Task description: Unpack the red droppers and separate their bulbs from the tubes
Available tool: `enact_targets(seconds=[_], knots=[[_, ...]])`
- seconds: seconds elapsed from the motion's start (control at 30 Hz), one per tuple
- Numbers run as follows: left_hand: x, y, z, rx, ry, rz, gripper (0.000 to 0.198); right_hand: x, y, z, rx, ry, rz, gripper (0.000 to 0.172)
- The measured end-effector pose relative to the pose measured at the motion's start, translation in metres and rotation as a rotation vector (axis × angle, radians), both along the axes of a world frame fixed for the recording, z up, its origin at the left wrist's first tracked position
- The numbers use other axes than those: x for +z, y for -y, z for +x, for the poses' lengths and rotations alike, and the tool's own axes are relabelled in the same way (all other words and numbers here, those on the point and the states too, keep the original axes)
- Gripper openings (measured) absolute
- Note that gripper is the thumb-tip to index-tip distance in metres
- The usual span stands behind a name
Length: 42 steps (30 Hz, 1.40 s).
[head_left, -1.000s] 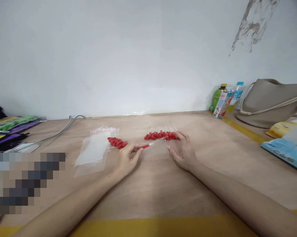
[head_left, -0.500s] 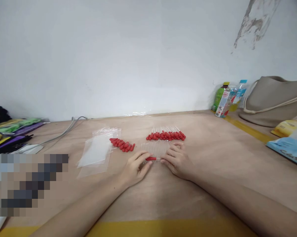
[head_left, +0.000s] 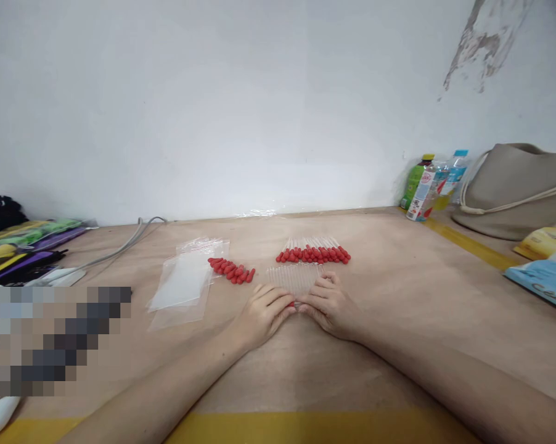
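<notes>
blue packet point(head_left: 539, 285), lettering point(head_left: 547, 288) like "c&s"; left hand point(head_left: 265, 313) pinches a small red cap point(head_left: 291, 304), right hand point(head_left: 331, 308) clamped on the thin clear tube point(head_left: 297, 304) meeting it.

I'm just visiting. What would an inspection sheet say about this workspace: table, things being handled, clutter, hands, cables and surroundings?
Surface: brown table, yellow tape along its near edge.
Things handled: red piece and thin rod, mostly hidden by fingers; beyond, row of clear rods, then red-tipped sticks; leftward, red pile and plastic bags.
Clutter: bottles, grey bag and blue packet at right; colourful packs at left; pixelated patch unreadable.
Hands: left hand pinching the red piece, right hand the rod.
Cables: grey cable at left, reaching toward the wall.
Surroundings: pale wall, peeling patch upper right.
</notes>
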State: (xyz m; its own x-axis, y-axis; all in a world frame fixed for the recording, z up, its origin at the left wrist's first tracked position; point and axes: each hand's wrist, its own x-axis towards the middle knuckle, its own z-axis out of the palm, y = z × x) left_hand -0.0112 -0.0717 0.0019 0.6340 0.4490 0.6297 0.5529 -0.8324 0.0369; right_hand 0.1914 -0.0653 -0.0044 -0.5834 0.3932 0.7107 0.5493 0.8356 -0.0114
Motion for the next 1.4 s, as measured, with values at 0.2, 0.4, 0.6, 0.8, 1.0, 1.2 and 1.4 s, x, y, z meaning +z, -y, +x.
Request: enact_targets(seconds=[0.2,0.4,0.6,0.8,1.0,1.2,1.4], knots=[[0.006,0.002,0.002,-0.010,-0.095,-0.028,0.015,0.000,-0.001,0.001,0.060,0.004,-0.024,0.022],[0.008,0.004,0.001,-0.001,-0.102,-0.098,0.015,0.003,0.001,0.004,0.092,0.025,0.018,0.018],[0.009,0.005,0.000,-0.004,-0.110,-0.097,0.014,0.004,0.002,0.008,0.103,0.030,0.082,0.015],[0.006,0.003,-0.010,0.026,-0.046,-0.044,0.014,0.005,-0.001,0.026,0.045,0.012,0.064,0.018],[0.020,-0.020,-0.044,0.303,0.238,0.001,0.021,0.009,-0.014,0.048,-0.430,-0.156,-0.093,0.021],[0.038,-0.045,-0.081,0.609,0.323,-0.020,0.027,0.004,-0.023,0.049,-0.614,-0.111,-0.291,0.025],[0.033,-0.050,-0.083,0.618,0.181,-0.075,0.013,0.002,-0.024,0.046,-0.585,-0.116,-0.328,0.019]])
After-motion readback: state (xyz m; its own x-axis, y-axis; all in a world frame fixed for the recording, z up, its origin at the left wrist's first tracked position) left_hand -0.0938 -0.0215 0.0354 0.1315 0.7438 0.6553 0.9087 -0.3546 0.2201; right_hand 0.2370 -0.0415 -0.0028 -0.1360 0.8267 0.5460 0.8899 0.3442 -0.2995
